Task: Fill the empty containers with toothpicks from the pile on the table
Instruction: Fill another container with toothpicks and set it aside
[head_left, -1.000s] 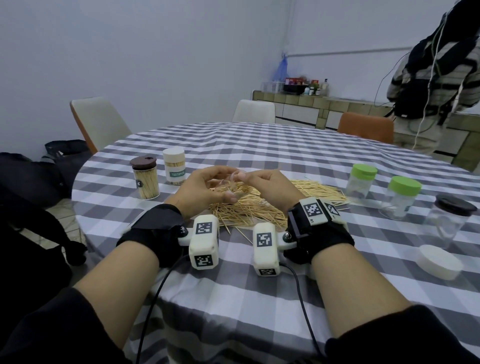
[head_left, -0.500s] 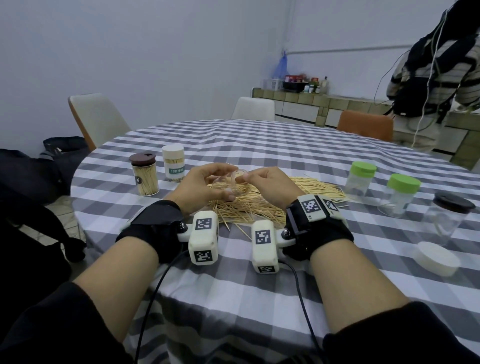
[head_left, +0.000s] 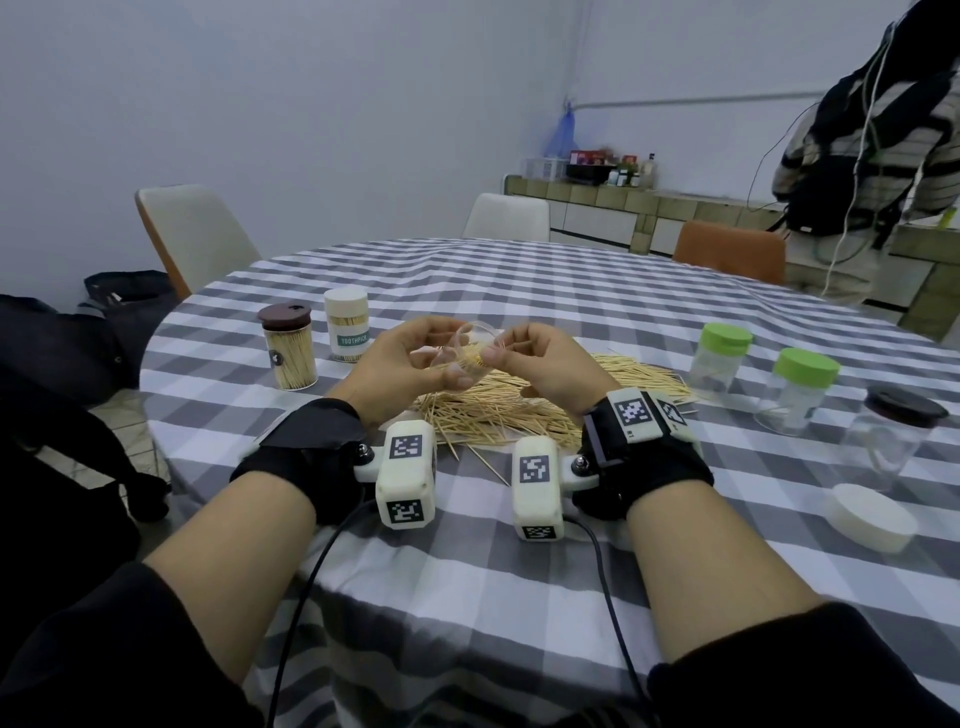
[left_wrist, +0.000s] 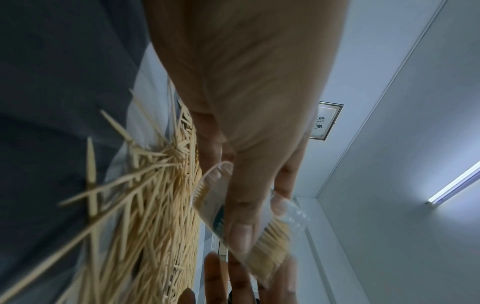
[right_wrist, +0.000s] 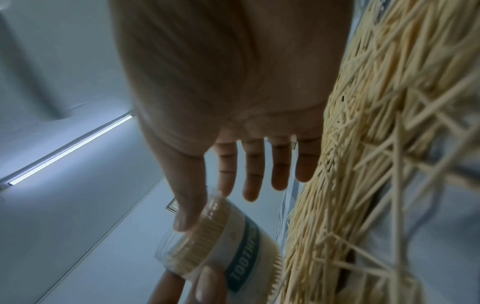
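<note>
2 hands work 1 clear container (head_left: 470, 351) over the pile (head_left: 519, 400): left hand (head_left: 400, 364) clasps it, right hand (head_left: 540, 358) pinches toothpicks at its mouth. Filling is underway. Next, I judge, seat them, then fetch more.

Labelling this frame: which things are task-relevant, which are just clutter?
Job:
- left hand holding clear container, part-filled
- right hand at its mouth
- toothpick pile
- green-lidded jars
- dark-lidded jar
- white lid

Lying about:
- filled jars
- chairs
- bag

Light: dim, cool, from a ceiling tube lamp (right_wrist: 70, 147) above the hands.
Blur: wrist views soft; nearest toothpicks (left_wrist: 91, 164) smeared.
Distortion: head view bows at edges.
</note>
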